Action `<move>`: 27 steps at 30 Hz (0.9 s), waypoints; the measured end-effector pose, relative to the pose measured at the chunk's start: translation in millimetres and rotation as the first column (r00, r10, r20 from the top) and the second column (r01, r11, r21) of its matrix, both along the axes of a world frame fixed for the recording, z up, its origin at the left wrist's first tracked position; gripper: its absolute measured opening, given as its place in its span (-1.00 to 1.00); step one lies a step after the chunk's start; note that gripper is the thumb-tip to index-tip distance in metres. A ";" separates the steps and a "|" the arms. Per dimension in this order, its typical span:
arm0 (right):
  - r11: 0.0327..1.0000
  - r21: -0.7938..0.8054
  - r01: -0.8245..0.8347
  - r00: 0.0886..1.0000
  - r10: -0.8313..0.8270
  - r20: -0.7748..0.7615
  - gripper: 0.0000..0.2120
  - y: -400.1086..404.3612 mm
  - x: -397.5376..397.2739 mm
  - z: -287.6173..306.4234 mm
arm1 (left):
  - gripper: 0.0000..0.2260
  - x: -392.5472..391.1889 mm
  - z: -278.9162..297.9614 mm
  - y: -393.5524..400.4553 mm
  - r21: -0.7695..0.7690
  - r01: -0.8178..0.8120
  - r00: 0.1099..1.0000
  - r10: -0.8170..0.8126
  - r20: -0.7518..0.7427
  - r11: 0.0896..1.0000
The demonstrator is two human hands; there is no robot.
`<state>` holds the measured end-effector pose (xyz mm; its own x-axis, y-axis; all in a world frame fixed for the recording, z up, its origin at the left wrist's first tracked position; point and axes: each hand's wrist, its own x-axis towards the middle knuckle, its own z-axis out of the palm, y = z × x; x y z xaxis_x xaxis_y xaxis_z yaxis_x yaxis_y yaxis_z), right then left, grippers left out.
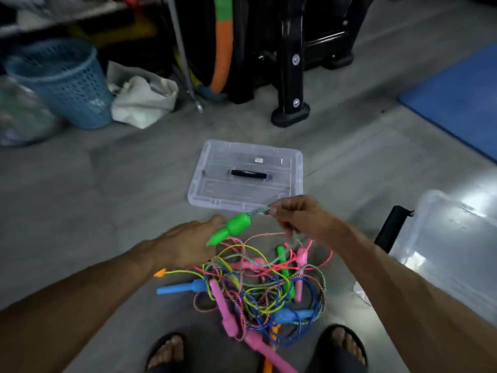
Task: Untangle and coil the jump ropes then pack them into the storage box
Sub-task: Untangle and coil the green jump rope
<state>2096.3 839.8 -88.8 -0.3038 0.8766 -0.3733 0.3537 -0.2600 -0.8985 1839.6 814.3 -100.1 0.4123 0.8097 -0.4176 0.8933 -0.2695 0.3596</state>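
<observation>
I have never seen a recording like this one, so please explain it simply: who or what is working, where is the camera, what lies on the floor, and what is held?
There is no machine here. A person works with two bare hands, and the single camera sits on the person's head, looking forward and down, so you see the arms and sandalled feet from above.

On the grey floor lies a tangled pile of jump ropes with pink, blue, green and orange handles. Beyond it lies a clear lid with a black handle. The clear storage box stands at the right.

The right hand pinches a twisted rope just above a green handle, lifting it from the pile. The left hand reaches toward that handle with relaxed fingers and seems to hold nothing.
</observation>
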 end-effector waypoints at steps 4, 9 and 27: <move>0.973 0.121 -0.198 0.979 0.191 0.072 -0.87 -24.6 -55.6 48.8 | -0.63 -11.7 47.8 -43.5 -0.247 -0.362 0.818 0.434 0.379 0.899; 0.956 0.208 -0.205 0.978 0.194 0.075 -0.85 -54.8 -94.2 91.7 | -0.78 -12.4 103.4 -87.8 -0.398 -0.513 0.517 0.644 0.563 0.760; 0.920 0.205 -0.334 0.834 0.188 0.519 -0.79 -49.1 -145.5 68.2 | -0.80 -110.8 141.3 -149.9 -0.753 -0.385 -0.234 0.733 0.639 0.534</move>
